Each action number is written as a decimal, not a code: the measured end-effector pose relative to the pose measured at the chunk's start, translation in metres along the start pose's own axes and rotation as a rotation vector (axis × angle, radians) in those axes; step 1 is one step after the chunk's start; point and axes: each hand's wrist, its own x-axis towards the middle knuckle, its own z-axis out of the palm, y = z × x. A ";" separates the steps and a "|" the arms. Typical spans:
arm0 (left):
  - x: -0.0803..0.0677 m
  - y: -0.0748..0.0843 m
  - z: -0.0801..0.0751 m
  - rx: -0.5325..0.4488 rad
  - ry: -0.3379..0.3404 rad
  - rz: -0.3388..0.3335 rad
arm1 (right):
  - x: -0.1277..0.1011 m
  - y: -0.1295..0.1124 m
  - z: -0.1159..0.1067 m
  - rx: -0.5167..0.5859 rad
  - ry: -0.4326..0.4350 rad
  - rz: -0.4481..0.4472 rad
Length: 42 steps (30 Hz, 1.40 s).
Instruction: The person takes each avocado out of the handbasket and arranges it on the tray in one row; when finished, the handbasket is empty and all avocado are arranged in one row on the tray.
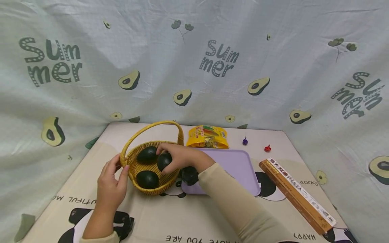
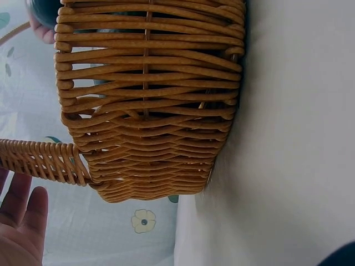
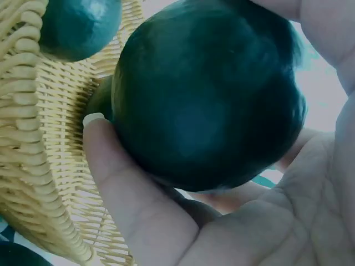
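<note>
A woven yellow basket [image 1: 152,190] with a hoop handle [image 1: 152,127] stands on the panda-print mat. Three dark green avocados show in it. My right hand [image 1: 165,157] reaches in from the right and grips the middle avocado [image 1: 163,162]; in the right wrist view that avocado [image 3: 205,94] fills the frame, with my thumb [image 3: 111,160] curled under it. The other two avocados lie at the back [image 1: 147,154] and the front [image 1: 147,179]. My left hand [image 1: 120,167] rests with straight fingers [image 2: 25,221] against the basket's left side [image 2: 150,100], beside the handle's base [image 2: 44,160].
A lilac tray [image 1: 234,165] lies right of the basket, with a dark round item [image 1: 189,175] on its near left corner. Behind it is a yellow snack bag [image 1: 208,136]. A purple candy [image 1: 244,141], a red candy [image 1: 267,148] and a long pasta box [image 1: 297,195] lie to the right.
</note>
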 end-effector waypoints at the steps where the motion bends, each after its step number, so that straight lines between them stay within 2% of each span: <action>1: 0.000 0.000 0.000 0.001 0.001 -0.006 | -0.001 0.001 0.000 -0.009 0.004 -0.003; 5: 0.000 -0.001 -0.001 -0.001 0.002 -0.024 | -0.008 0.005 -0.001 -0.015 0.042 -0.001; 12: 0.001 -0.001 -0.001 -0.006 -0.008 -0.020 | -0.026 0.017 0.001 0.150 0.140 0.018; 16: 0.001 -0.002 -0.002 -0.009 -0.007 -0.019 | -0.036 0.024 0.003 0.201 0.199 0.060; 23: 0.001 -0.002 -0.002 -0.002 -0.012 -0.037 | -0.049 0.035 0.002 0.209 0.296 0.122; 31: 0.000 -0.003 0.000 0.016 -0.017 -0.041 | -0.063 0.050 0.002 0.243 0.349 0.154; 42: 0.000 -0.004 0.003 0.015 -0.017 -0.036 | -0.079 0.070 0.002 0.264 0.436 0.252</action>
